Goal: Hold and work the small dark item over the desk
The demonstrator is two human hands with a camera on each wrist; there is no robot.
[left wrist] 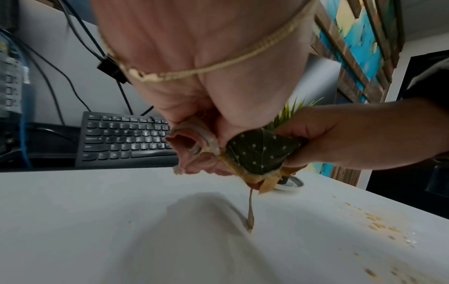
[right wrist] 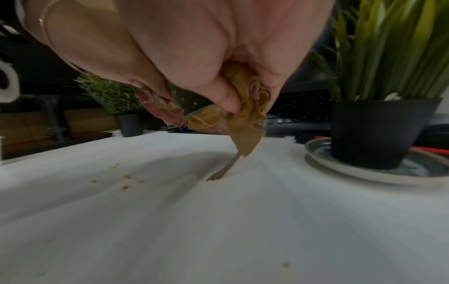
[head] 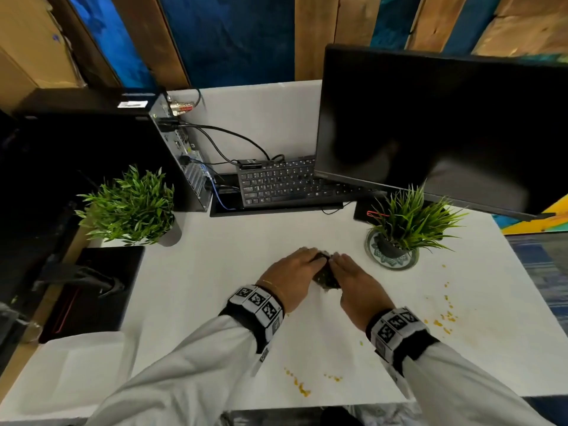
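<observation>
Both hands meet over the middle of the white desk and crumple one large leaf between them. The leaf is dark green with pale dots on top and dry yellow-brown at its edges. My left hand grips its left side with curled fingers. My right hand grips its right side, thumb and fingers pinching the brown folds. The leaf's thin stem hangs down and its tip touches the desk.
Yellow crumbs lie scattered on the desk near me and to the right. A grassy plant in a black pot on a plate stands just right of the hands. Another potted plant, keyboard, monitor and computer case sit behind.
</observation>
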